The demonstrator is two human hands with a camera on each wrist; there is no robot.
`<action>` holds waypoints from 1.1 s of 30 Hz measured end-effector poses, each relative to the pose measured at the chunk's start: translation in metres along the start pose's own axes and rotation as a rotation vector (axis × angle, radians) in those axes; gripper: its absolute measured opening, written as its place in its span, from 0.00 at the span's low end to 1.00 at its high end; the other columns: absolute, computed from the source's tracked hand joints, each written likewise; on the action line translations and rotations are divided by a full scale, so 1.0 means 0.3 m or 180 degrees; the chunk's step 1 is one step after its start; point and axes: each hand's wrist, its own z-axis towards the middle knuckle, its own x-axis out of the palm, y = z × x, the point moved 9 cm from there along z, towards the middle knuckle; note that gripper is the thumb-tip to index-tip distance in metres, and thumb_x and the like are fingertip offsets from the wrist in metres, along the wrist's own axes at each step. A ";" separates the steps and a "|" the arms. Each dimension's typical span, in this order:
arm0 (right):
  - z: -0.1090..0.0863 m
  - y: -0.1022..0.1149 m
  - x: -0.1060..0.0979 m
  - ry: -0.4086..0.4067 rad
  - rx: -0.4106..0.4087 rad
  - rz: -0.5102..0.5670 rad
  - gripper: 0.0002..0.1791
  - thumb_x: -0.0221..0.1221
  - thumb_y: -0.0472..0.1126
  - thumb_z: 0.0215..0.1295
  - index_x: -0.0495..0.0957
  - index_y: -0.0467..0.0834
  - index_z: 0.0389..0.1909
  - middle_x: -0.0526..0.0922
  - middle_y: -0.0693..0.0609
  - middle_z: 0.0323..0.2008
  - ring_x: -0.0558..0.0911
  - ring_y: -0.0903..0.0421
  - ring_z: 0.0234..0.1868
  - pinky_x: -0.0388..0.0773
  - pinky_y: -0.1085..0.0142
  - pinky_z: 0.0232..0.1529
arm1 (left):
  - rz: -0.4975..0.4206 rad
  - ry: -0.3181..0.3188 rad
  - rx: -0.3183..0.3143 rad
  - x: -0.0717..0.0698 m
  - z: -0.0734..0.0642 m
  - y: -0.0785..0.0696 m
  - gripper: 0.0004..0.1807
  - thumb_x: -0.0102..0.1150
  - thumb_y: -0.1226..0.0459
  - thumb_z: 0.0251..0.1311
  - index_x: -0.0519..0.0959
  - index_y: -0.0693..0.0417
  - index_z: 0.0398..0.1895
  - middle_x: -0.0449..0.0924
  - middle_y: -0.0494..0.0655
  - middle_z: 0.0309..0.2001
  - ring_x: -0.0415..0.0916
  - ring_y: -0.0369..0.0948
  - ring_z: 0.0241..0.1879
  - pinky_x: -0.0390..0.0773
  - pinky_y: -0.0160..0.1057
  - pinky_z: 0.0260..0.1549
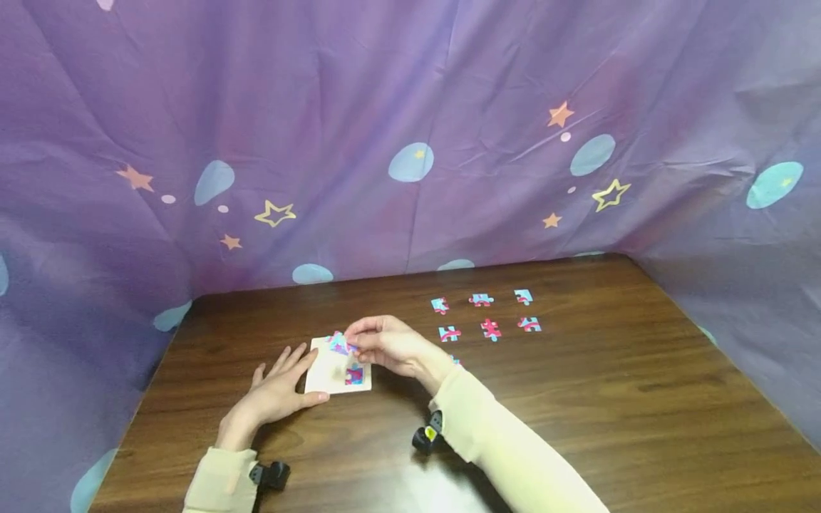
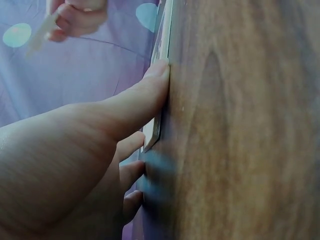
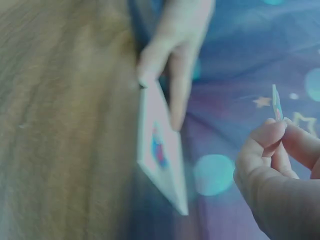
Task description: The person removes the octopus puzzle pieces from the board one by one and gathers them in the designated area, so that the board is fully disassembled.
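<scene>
A square white puzzle board [image 1: 326,376] lies on the table, one pink and blue jigsaw piece [image 1: 354,375] set in its near right corner. My left hand [image 1: 276,388] rests at the board's left side, fingers spread and fairly straight, thumb along the near edge. Above the board's far right part, my right hand [image 1: 391,346] pinches a second jigsaw piece [image 1: 338,343] between thumb and index finger. In the right wrist view that held piece [image 3: 277,102] stands edge-on, raised clear of the board [image 3: 170,175].
Right of the board, several loose jigsaw pieces [image 1: 491,329] lie in rows on the brown wooden table [image 1: 577,385]. One more piece [image 1: 455,360] is partly hidden behind the right wrist. A purple star-patterned curtain [image 1: 359,142] hangs along the back and sides.
</scene>
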 end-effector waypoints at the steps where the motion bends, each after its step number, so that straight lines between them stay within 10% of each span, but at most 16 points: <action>1: -0.014 0.008 -0.009 0.0001 -0.0025 0.0063 0.11 0.51 0.24 0.67 0.79 0.39 0.36 0.80 0.51 0.30 0.76 0.60 0.26 0.75 0.70 0.32 | -0.0026 0.0013 0.0001 0.006 -0.001 -0.001 0.51 0.61 0.39 0.56 0.56 0.56 0.76 0.44 0.61 0.76 0.36 0.62 0.74 0.32 0.75 0.61; 21: -0.287 0.217 -0.252 -0.0294 -0.0688 -0.0436 0.10 0.55 0.26 0.66 0.81 0.43 0.36 0.78 0.54 0.27 0.74 0.62 0.25 0.71 0.73 0.28 | -0.0089 -0.0014 0.0078 -0.015 0.010 -0.015 0.50 0.62 0.40 0.57 0.55 0.55 0.76 0.43 0.61 0.76 0.34 0.62 0.74 0.29 0.74 0.60; 33: -0.397 0.239 -0.420 -0.0471 -0.0654 -0.1709 0.09 0.61 0.32 0.64 0.78 0.30 0.40 0.80 0.52 0.28 0.76 0.60 0.26 0.74 0.69 0.27 | -0.0129 0.0003 0.0055 -0.004 0.007 0.002 0.51 0.61 0.39 0.57 0.54 0.55 0.77 0.41 0.61 0.77 0.33 0.62 0.74 0.28 0.75 0.60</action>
